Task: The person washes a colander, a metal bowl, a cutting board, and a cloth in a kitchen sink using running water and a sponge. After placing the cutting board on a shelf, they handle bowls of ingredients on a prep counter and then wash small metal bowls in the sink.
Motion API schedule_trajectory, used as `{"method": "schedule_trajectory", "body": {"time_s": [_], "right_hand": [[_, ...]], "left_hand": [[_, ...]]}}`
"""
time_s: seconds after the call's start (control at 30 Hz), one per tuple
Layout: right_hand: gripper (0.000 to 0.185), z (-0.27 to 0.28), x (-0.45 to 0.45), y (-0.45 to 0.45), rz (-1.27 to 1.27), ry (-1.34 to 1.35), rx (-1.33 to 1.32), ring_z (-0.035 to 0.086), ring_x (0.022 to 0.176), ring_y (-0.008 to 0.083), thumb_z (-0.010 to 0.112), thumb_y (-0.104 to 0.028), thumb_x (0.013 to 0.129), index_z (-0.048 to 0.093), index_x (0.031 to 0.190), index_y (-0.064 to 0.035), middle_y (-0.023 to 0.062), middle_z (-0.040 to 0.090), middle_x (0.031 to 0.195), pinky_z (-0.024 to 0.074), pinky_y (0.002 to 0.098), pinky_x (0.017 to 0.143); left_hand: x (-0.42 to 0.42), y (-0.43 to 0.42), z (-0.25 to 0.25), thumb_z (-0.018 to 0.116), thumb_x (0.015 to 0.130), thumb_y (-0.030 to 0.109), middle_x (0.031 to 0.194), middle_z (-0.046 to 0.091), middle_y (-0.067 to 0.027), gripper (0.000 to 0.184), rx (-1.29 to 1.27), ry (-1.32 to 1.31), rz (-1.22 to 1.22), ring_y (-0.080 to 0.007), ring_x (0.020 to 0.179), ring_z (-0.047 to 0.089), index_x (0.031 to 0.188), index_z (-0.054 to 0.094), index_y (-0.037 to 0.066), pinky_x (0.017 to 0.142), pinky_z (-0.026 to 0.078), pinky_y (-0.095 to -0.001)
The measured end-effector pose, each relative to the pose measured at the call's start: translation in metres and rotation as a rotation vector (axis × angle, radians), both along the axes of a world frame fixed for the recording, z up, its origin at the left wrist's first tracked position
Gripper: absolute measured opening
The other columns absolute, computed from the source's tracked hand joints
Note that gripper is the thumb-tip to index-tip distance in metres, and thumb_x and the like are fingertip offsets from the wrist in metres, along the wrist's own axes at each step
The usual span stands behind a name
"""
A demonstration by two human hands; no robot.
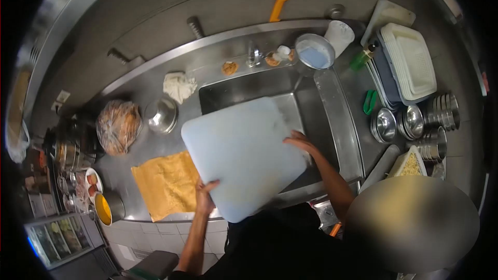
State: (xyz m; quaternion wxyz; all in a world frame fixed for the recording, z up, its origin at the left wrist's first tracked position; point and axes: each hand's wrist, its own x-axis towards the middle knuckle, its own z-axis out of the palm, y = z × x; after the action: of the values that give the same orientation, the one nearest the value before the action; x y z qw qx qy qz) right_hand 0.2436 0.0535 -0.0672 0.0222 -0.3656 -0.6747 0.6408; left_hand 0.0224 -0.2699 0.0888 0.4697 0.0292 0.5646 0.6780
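Observation:
A large white cutting board [244, 150] is held over the front left part of the steel sink [316, 103]. My left hand [206, 197] grips its lower left edge, thumb on top and fingers hidden beneath. At its right edge, my right hand [300, 142] holds it with the fingers near the rim. A yellow-orange cloth [168, 186] lies flat on the steel counter, just left of the board and partly covered by it.
Left: a plastic-wrapped bundle [119, 126], a metal bowl [161, 115], a white cloth [179, 86] and a pot [110, 208]. Behind the sink: a faucet [253, 56] and a metal pot [315, 52]. Right: stacked trays [410, 62], steel bowls [385, 124] and a green bottle [362, 58].

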Motion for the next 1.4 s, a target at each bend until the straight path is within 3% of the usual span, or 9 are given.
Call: {"method": "schedule_trajectory", "body": {"time_s": [0.2, 0.27, 0.4, 0.5, 0.57, 0.67, 0.73, 1.13, 1.4], "right_hand": [[0.077, 0.101, -0.158, 0.105, 0.059, 0.007, 1.331, 0.019, 0.139, 0.0313, 0.061, -0.018, 0.078, 0.023, 0.143, -0.0011, 0.0253, 0.022, 0.147, 0.0197, 0.0408, 0.112], [0.067, 0.077, -0.189, 0.127, 0.14, -0.128, 1.577, 0.033, 0.133, 0.0363, 0.06, -0.017, 0.077, 0.037, 0.138, -0.0015, 0.0243, 0.022, 0.148, 0.0321, 0.0503, 0.104], [0.047, 0.087, -0.168, 0.149, 0.462, -0.525, 0.709, 0.056, 0.112, 0.037, 0.06, -0.019, 0.077, 0.057, 0.121, -0.0039, 0.0264, 0.047, 0.131, 0.0473, 0.0476, 0.087], [0.018, 0.14, -0.111, 0.149, -0.335, 0.233, 0.951, 0.066, 0.078, 0.0339, 0.062, -0.023, 0.077, 0.065, 0.086, -0.0074, 0.0201, 0.064, 0.074, 0.0503, 0.0417, 0.066], [0.02, 0.197, -0.025, 0.156, -0.729, -0.235, 0.636, 0.065, 0.077, 0.0325, 0.063, -0.022, 0.079, 0.065, 0.09, -0.0061, 0.0168, 0.065, 0.078, 0.0501, 0.0437, 0.068], [0.055, 0.115, 0.109, 0.215, -0.597, -0.753, 1.462, 0.057, 0.107, 0.0353, 0.065, -0.036, 0.078, 0.054, 0.12, -0.0025, 0.0176, 0.06, 0.114, 0.0466, 0.0436, 0.088], [0.085, 0.114, 0.137, 0.231, -0.408, -1.047, 0.875, 0.043, 0.126, 0.0335, 0.067, -0.04, 0.074, 0.032, 0.139, 0.0023, 0.0234, 0.043, 0.137, 0.0411, 0.042, 0.098], [0.074, 0.099, 0.137, 0.222, -0.529, -1.037, 0.929, 0.045, 0.12, 0.0411, 0.069, -0.03, 0.069, 0.04, 0.133, -0.0065, 0.0248, 0.043, 0.133, 0.042, 0.0446, 0.095], [0.086, 0.108, 0.146, 0.241, -0.519, -1.358, 0.77, 0.045, 0.122, 0.0401, 0.073, -0.026, 0.068, 0.028, 0.139, -0.0072, 0.0244, 0.038, 0.138, 0.035, 0.0495, 0.101]], "left_hand": [[0.075, 0.092, -0.002, 0.053, 0.065, -0.011, 0.079, 0.06, -0.0053, 0.03, -0.19, 0.301, 0.075, -0.0142, 0.068, 0.058, 0.093, 0.059, -0.001, 0.064, 0.048, -0.0244], [0.081, 0.103, 0.001, 0.052, 0.065, -0.011, 0.079, 0.06, -0.0055, 0.03, -0.232, 0.338, 0.101, -0.0142, 0.069, 0.058, 0.093, 0.059, -0.002, 0.064, 0.047, -0.0243], [0.083, 0.105, -0.012, 0.051, 0.068, -0.009, 0.083, 0.062, -0.0092, 0.033, -0.16, 0.26, 0.11, -0.0177, 0.073, 0.06, 0.099, 0.058, -0.001, 0.067, 0.05, -0.0277], [0.082, 0.126, -0.012, 0.055, 0.065, -0.008, 0.085, 0.061, -0.0092, 0.034, -0.166, 0.113, 0.153, -0.0198, 0.077, 0.06, 0.098, 0.059, -0.002, 0.069, 0.049, -0.03], [0.074, 0.137, -0.031, 0.058, 0.067, -0.006, 0.087, 0.061, -0.01, 0.032, -0.224, 0.064, 0.161, -0.0199, 0.077, 0.06, 0.099, 0.059, -0.002, 0.069, 0.05, -0.0307], [0.052, 0.158, -0.076, 0.061, 0.069, -0.001, 0.087, 0.062, -0.0107, 0.033, -0.155, 0.063, 0.058, -0.0198, 0.079, 0.059, 0.102, 0.061, -0.002, 0.07, 0.05, -0.0327], [0.035, 0.178, -0.105, 0.06, 0.069, 0.001, 0.089, 0.063, -0.01, 0.035, -0.089, 0.061, -0.042, -0.0187, 0.08, 0.059, 0.105, 0.061, -0.002, 0.071, 0.049, -0.032], [-0.011, 0.246, -0.156, 0.063, 0.086, 0.013, 0.106, 0.065, -0.0097, 0.037, -0.258, 0.194, -0.292, -0.0183, 0.094, 0.062, 0.122, 0.057, 0.006, 0.084, 0.049, -0.0314], [-0.033, 0.318, -0.181, 0.04, 0.082, 0.072, 0.092, 0.068, -0.021, 0.081, -0.652, 0.707, -0.654, -0.032, 0.096, 0.065, 0.098, 0.067, -0.003, 0.087, 0.048, -0.0389]]}}
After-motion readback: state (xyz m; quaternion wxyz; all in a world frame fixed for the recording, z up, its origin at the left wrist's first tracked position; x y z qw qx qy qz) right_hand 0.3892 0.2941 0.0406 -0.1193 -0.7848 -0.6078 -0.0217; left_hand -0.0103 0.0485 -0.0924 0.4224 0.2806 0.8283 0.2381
